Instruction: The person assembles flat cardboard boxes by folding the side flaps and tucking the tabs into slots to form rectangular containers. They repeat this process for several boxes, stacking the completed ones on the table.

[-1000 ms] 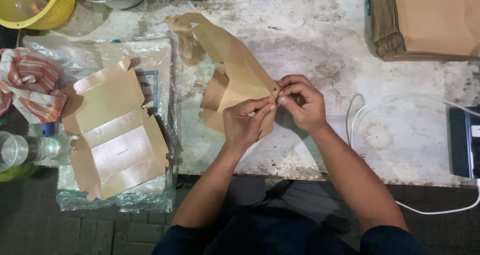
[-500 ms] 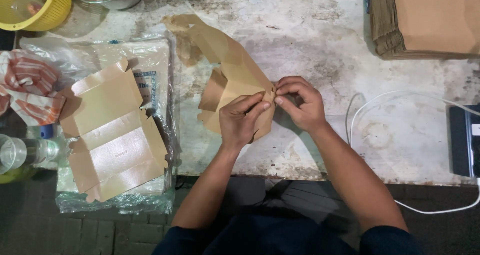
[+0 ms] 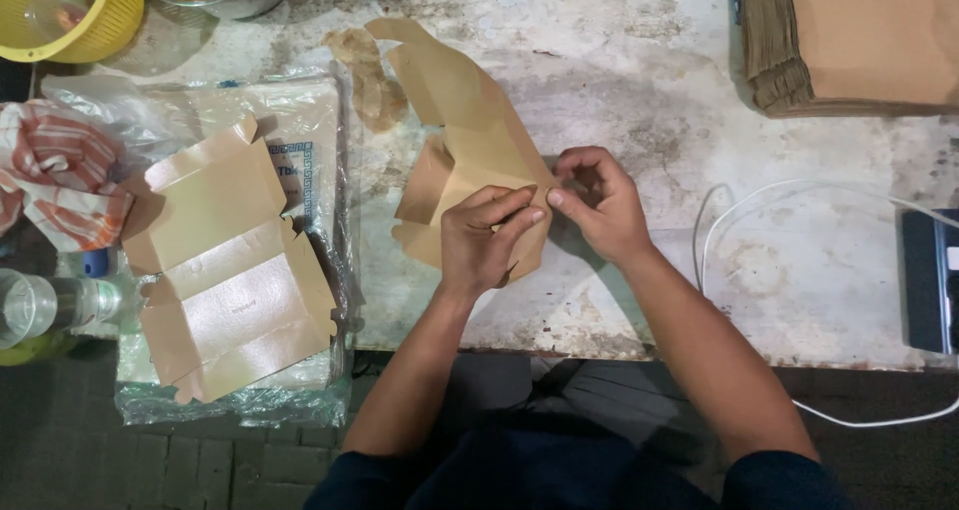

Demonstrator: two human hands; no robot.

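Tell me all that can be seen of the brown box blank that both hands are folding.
The brown box blank looks like thin kraft cardboard, cut flat with flaps and creases. It lies on the worn white table, half folded: its long top panel stretches away to the upper left, and side flaps stand up near the middle. The left hand covers its near part, and the right hand pinches its right corner. Both hands meet at that corner.

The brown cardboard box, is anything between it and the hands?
Nothing visible is. The left hand lies on the half-folded brown cardboard box, and the right hand pinches its corner beside it. Both touch the box directly.
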